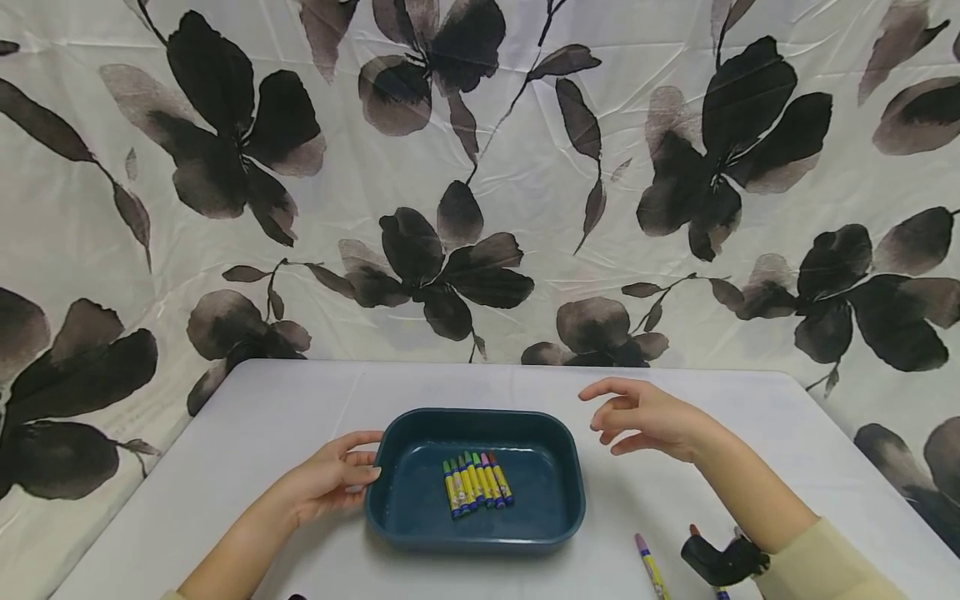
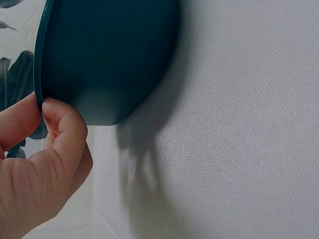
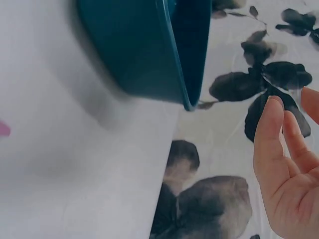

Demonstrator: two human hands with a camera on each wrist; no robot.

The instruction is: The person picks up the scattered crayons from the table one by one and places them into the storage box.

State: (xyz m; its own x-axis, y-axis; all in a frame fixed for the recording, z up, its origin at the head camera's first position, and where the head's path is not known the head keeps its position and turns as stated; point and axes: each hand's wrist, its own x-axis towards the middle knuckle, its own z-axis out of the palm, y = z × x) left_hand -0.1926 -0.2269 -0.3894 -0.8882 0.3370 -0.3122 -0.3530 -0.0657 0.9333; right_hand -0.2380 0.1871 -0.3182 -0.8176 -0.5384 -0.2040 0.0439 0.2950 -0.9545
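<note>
With left hand [image 1: 322,483], pinching left rim of tray [image 1: 472,546], crayons [image 1: 477,483] inside; with right hand [image 1: 656,421], hovering slack, empty, beside it. Seems midway through loading; would next call for pinching loose crayon [image 1: 651,567] on table [image 1: 300,408].

A hand could come straight down into the dark teal rectangular tray with rounded corners [image 1: 543,492]; its raised walls block any low sideways approach. Inside, there is room left and right of the row of yellow-wrapped crayons [image 1: 477,483], which lie too close together to admit fingers. The left hand [image 1: 330,475] occupies the left rim. A gap separates the right rim from the right hand [image 1: 651,419]. Near right, a pink-tipped yellow crayon [image 1: 649,565] and a black curved wrist device [image 1: 716,562] stand in the way.
</note>
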